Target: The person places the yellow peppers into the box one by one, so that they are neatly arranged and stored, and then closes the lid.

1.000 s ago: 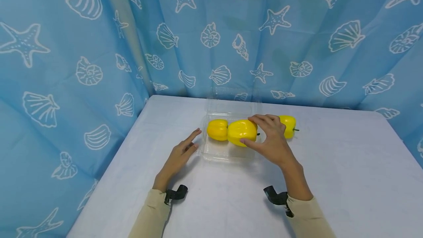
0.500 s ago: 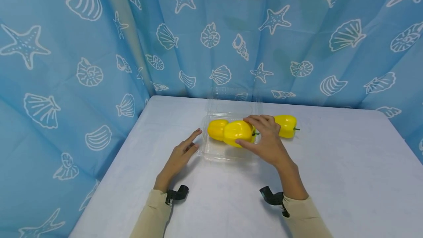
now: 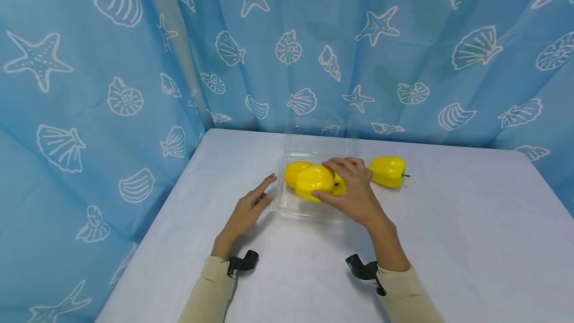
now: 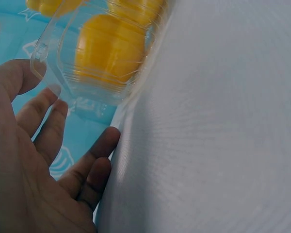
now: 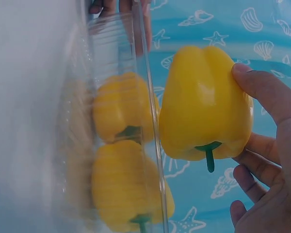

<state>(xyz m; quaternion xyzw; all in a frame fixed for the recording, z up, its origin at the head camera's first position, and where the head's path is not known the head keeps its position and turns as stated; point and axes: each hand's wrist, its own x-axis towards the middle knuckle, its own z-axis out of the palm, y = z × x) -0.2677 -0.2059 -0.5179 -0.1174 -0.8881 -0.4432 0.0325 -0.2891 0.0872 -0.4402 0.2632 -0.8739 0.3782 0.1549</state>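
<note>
My right hand (image 3: 356, 196) grips a yellow bell pepper (image 3: 314, 184) between thumb and fingers, above the clear plastic clamshell box (image 3: 309, 212). In the right wrist view this pepper (image 5: 206, 104) is raised outside the box rim, its green stem toward the camera. Two more yellow peppers lie inside the box: one at the left (image 5: 123, 107) and one beside it (image 5: 128, 187). My left hand (image 3: 244, 212) is at the box's left side with fingers extended. In the left wrist view its thumb and a fingertip touch or nearly touch the box rim (image 4: 43, 53).
Behind the box its clear lid (image 3: 319, 139) stands raised toward the blue shell-patterned curtain (image 3: 269, 39). Another yellow pepper (image 3: 388, 171) lies on the white-covered table (image 3: 471, 223), right of the box.
My right hand has moved left with its pepper across the box, uncovering a pepper inside on the right. The left hand stays beside the box.
</note>
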